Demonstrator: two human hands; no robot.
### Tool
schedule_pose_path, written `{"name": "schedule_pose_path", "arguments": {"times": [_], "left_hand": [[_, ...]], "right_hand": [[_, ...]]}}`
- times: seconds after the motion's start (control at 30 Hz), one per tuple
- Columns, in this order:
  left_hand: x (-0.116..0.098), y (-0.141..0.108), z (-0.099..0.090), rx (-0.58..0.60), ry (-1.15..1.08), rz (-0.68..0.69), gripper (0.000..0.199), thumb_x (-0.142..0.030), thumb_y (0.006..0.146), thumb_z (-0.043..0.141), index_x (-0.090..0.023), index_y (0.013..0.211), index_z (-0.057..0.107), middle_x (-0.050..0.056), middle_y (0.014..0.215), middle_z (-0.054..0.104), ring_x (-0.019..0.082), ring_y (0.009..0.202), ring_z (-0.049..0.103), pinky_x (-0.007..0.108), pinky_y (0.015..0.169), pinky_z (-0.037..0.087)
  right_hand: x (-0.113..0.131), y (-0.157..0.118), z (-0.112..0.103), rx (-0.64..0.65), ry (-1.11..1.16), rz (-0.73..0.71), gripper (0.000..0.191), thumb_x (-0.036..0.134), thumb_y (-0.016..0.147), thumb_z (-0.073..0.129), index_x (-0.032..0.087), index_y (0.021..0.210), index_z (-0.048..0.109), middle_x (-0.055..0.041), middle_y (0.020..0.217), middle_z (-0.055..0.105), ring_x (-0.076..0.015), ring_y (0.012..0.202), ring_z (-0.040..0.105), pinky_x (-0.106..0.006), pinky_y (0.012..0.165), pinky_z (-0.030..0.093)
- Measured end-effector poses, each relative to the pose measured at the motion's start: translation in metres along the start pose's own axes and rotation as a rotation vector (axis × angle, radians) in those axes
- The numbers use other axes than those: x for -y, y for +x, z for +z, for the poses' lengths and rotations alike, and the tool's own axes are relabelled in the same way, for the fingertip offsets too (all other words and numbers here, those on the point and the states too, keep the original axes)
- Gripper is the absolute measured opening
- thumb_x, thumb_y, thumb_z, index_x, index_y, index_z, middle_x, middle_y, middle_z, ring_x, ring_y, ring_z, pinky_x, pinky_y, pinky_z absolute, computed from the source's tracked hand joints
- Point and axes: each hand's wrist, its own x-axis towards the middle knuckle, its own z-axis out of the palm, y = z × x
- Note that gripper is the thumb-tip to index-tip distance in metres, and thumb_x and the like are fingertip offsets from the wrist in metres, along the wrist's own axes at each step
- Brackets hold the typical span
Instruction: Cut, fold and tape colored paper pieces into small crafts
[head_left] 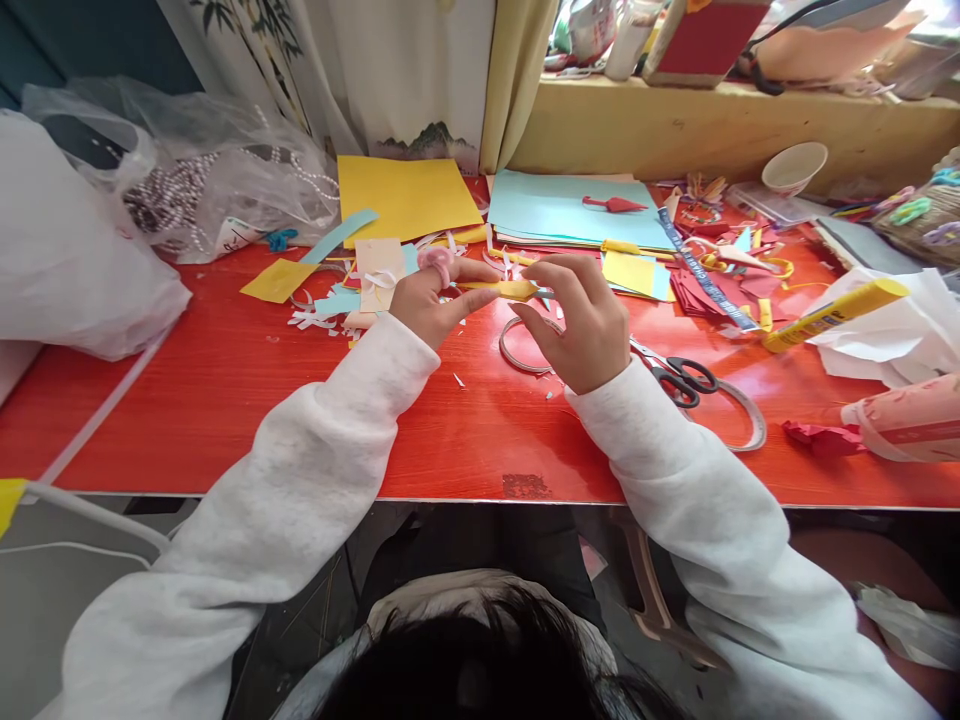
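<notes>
Between my two hands, above the red table, is a small folded piece of yellow paper [517,290]. My left hand [431,308] pinches its left end and wears a pink ring-like band [436,262] on a finger. The fingertips of my right hand [583,318] close on its right end, where a bluish edge shows. Just below my hands lies a roll of narrow tape [517,350] on the table. Black-handled scissors [679,380] rest beside my right wrist, partly hidden by the sleeve.
Yellow sheets [409,195] and light blue sheets [570,200] lie at the back, a red paper shape [615,204] on the blue. Paper scraps surround them. A glue stick [836,315] lies right; plastic bags [75,230] stand left. A paper cup [795,168] sits back right.
</notes>
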Motion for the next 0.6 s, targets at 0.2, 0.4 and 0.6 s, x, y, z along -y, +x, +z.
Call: {"name": "schedule_pose_path", "arguments": {"times": [0.2, 0.4, 0.6], "left_hand": [[0.02, 0.006, -0.003, 0.048, 0.092, 0.155, 0.022, -0.035, 0.071, 0.064, -0.021, 0.089, 0.063, 0.001, 0.093, 0.065, 0.017, 0.094, 0.059, 0.028, 0.075, 0.05], [0.024, 0.006, -0.005, 0.083, 0.235, 0.302, 0.027, -0.04, 0.077, 0.056, -0.023, 0.098, 0.059, 0.001, 0.099, 0.063, 0.016, 0.092, 0.06, 0.029, 0.075, 0.051], [0.025, 0.005, 0.0, 0.065, 0.46, 0.395, 0.025, -0.041, 0.074, 0.059, -0.019, 0.088, 0.062, 0.002, 0.085, 0.064, 0.016, 0.082, 0.059, 0.031, 0.072, 0.049]], "right_hand": [[-0.001, 0.0, 0.002, 0.0, -0.098, -0.034, 0.027, 0.031, 0.086, 0.044, 0.02, 0.11, 0.051, -0.0078, 0.105, 0.058, -0.018, 0.09, 0.058, -0.031, 0.076, 0.049], [-0.005, 0.0, 0.007, 0.001, -0.112, -0.049, 0.026, 0.029, 0.086, 0.045, 0.019, 0.109, 0.051, -0.0073, 0.097, 0.062, -0.0166, 0.08, 0.06, -0.031, 0.072, 0.048], [-0.004, 0.001, 0.007, 0.022, -0.091, -0.081, 0.028, 0.029, 0.086, 0.045, 0.017, 0.111, 0.049, -0.0062, 0.088, 0.063, -0.0172, 0.082, 0.059, -0.032, 0.075, 0.045]]}}
